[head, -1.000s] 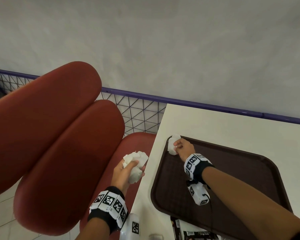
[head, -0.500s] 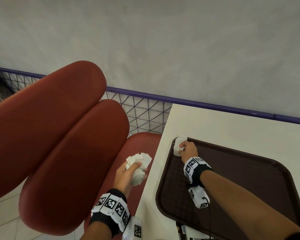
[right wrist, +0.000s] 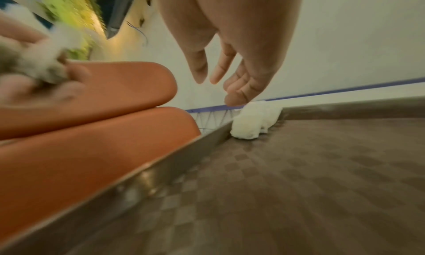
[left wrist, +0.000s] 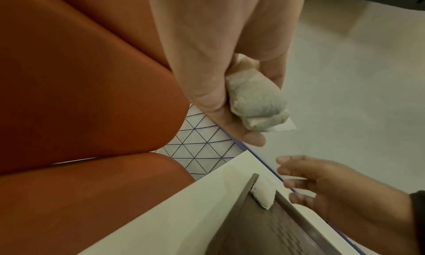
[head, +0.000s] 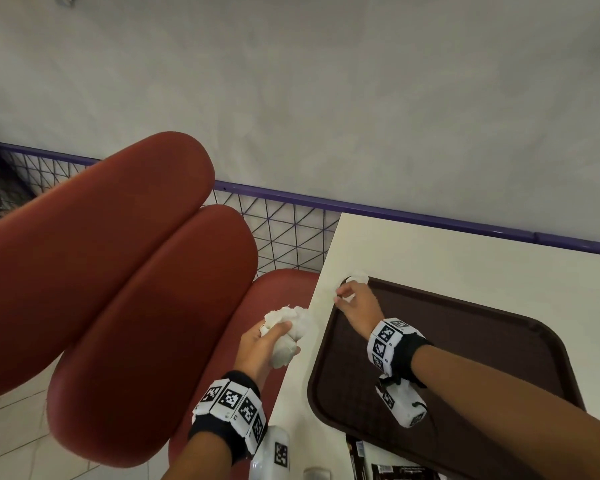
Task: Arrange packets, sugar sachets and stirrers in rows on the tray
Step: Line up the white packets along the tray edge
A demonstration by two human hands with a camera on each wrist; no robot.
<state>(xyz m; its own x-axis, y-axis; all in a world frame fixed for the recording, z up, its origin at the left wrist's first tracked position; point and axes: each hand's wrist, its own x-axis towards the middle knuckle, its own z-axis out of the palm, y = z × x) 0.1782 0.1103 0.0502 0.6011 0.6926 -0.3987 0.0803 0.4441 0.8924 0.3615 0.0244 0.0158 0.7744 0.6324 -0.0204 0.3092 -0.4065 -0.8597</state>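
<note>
A white sachet (right wrist: 251, 120) is lying in the far left corner of the brown tray (head: 492, 344), leaning against the raised rim, just beyond the fingertips of the person's right hand (head: 359, 303). That hand is hovering over the corner with its fingers loosely extended and parted, holding nothing; in the right wrist view a narrow gap is showing between the lowest fingertip and the top of the sachet. In the left wrist view the sachet is looking like a small plump pillow with a crimped end, propped at the meeting of the tray's two walls.

The left hand (head: 264, 344) is hanging off the table's left edge, above the red seat (head: 136, 306), with its fingers and thumb curling round a bunch of sachets (head: 288, 332). The bunch is soft and crumpled, made of thin white paper that is letting a greyish fill show through, with flat sealed edges poking out past the thumb.

The tray is a dark brown rounded rectangle with a fine checkered texture on its floor and a smooth sloping rim. It is sitting on a pale, smooth table (head: 430, 258). At the table's near edge, dark packets (head: 392, 471) are partly showing, cut off by the frame. Behind the padded red seat, a purple rail (head: 395, 211) and wire mesh are running along a plain grey wall.
</note>
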